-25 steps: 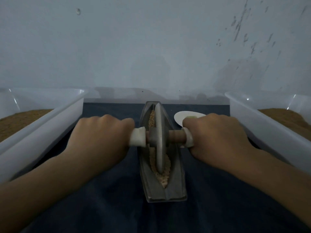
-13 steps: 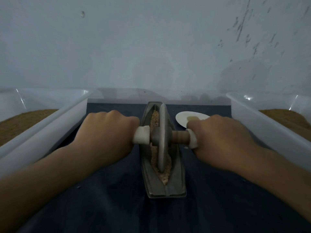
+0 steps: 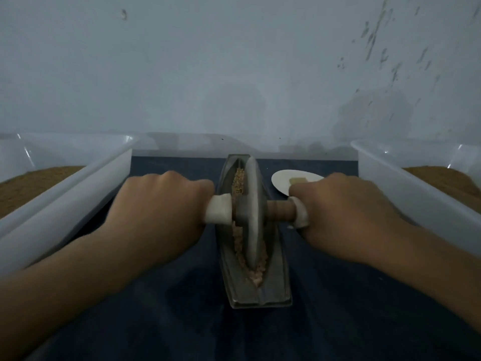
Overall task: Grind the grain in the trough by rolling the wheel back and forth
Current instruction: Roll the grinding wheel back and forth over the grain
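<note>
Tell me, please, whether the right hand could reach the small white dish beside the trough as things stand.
Probably yes: the dish lies on the cloth just beyond the right hand, with nothing between them. The hand grips the wheel handle, though, so it would have to let go first.

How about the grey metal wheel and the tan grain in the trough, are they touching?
Touching. The head view shows the grey metal wheel sunk into the tan grain, which lies against both its faces.
</note>
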